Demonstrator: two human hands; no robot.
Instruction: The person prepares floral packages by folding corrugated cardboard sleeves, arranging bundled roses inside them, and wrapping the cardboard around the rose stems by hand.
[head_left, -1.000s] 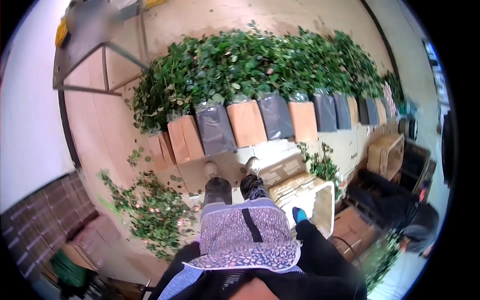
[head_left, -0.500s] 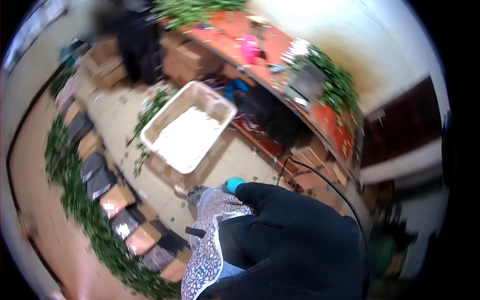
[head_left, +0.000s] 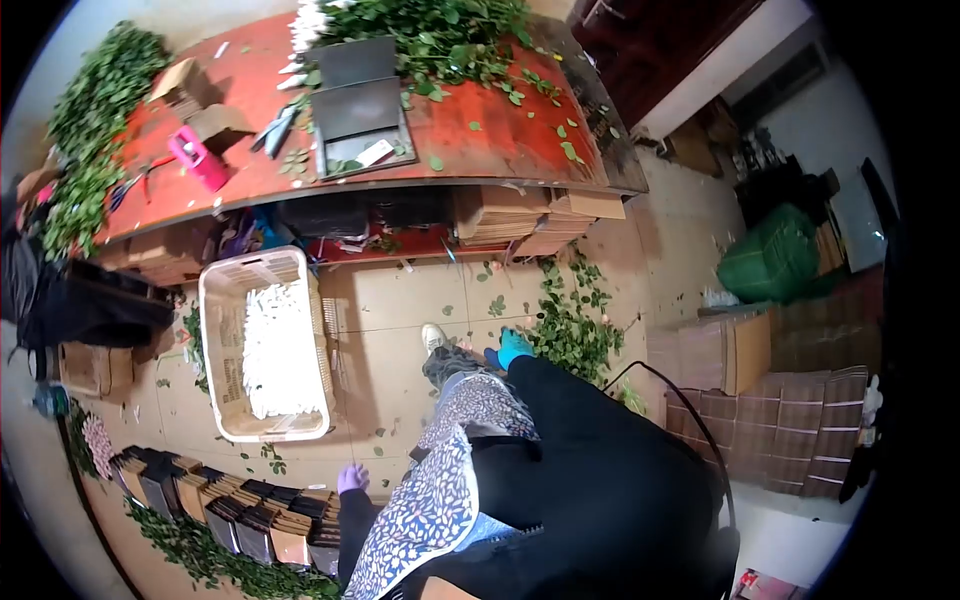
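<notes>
My left hand (head_left: 352,478), in a purple glove, hangs at lower centre beside the row of wrapped bundles; its fingers look loose, with nothing visible in them. My right hand (head_left: 513,347), in a teal glove, is in front of my body near leafy stems (head_left: 575,325) on the floor. Its fingers appear loosely apart; a small dark blue patch beside them is too small to make out. The flowered apron (head_left: 430,505) and my shoe (head_left: 433,338) lie between the hands. A cream plastic crate (head_left: 318,395) holding many white pieces stands on the floor to the left.
A red-topped table (head_left: 470,140) carries a dark box-like stand (head_left: 362,110), a pink object (head_left: 198,158) and green foliage (head_left: 440,40). Flat cardboard stacks (head_left: 770,430) and a green sack (head_left: 770,255) stand right. Bundles in cardboard and black wrap (head_left: 240,515) line the lower left.
My view has swung right and down, bringing the table's front, the cardboard stacks and the green sack into sight. The purple-gloved left hand now shows. The crate appears farther left.
</notes>
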